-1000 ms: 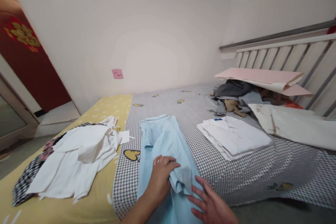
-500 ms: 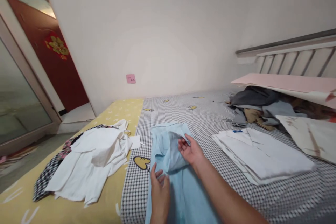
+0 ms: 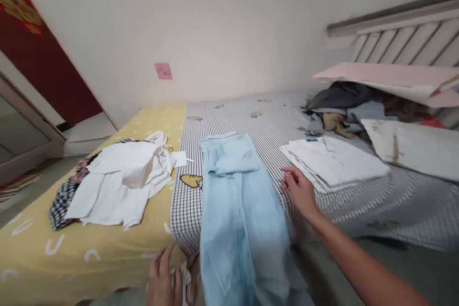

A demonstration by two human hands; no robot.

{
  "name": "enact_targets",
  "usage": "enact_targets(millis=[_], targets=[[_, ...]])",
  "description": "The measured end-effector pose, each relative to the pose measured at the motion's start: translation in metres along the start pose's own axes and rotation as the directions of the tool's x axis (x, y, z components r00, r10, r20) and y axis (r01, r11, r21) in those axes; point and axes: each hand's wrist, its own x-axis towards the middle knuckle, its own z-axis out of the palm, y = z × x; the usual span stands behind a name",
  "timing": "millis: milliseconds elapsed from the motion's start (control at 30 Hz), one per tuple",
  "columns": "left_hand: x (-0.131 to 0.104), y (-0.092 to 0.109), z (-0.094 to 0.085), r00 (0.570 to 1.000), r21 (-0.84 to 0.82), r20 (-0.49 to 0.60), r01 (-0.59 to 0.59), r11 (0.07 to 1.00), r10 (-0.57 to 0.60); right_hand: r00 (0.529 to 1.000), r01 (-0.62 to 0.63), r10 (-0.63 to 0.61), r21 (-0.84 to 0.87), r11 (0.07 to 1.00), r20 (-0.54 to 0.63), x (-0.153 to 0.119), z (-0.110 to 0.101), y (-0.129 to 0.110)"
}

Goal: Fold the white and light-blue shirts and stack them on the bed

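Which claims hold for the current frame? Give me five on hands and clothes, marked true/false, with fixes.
1. The light blue garment lies between the crumpled white garment and the folded white clothes. True.
2. The left hand and the right hand are on opposite sides of the light blue garment. True.
3. The right hand grips the light blue garment. False: a gap shows between them.
4. The folded white clothes lie on yellow fabric. False: they lie on the checked sheet.
5. A pink sheet lies atop the dark clothes heap. True.
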Motion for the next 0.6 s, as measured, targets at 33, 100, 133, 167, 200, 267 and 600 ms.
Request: enact_targets(millis=[33,100,133,167,200,267,600], targets=[[-0.006,0.004,0.000,0.999,0.084,0.014,-0.047,0.995,0.046,0.990,0.142,-0.143,-0.178,0.974,0.012,-0.016,-0.022,0.014],[-0.017,0.015,0.004,0.991,0.209,0.048,-0.131,0.969,0.123,0.900,0.429,-0.400,-0.520,0.739,0.173,-0.046,-0.061,0.045],[-0.022,0.020,0.007,0.986,0.253,0.061,-0.164,0.953,0.154,0.842,0.525,-0.462,-0.622,0.581,0.279,-0.060,-0.076,0.061],[-0.025,0.025,0.010,0.982,0.295,0.066,-0.189,0.937,0.178,0.798,0.580,-0.483,-0.678,0.451,0.361,-0.071,-0.087,0.076],[-0.028,0.028,0.014,0.977,0.335,0.071,-0.212,0.918,0.200,0.765,0.612,-0.487,-0.712,0.345,0.421,-0.081,-0.095,0.089],[-0.029,0.030,0.020,0.961,0.398,0.089,-0.275,0.875,0.261,0.715,0.637,-0.508,-0.746,0.192,0.480,-0.096,-0.097,0.110],[-0.013,0.052,0.005,0.603,0.383,0.305,-0.787,0.484,0.737,0.500,0.862,-0.438,-0.477,0.172,0.746,-0.115,-0.066,0.079]])
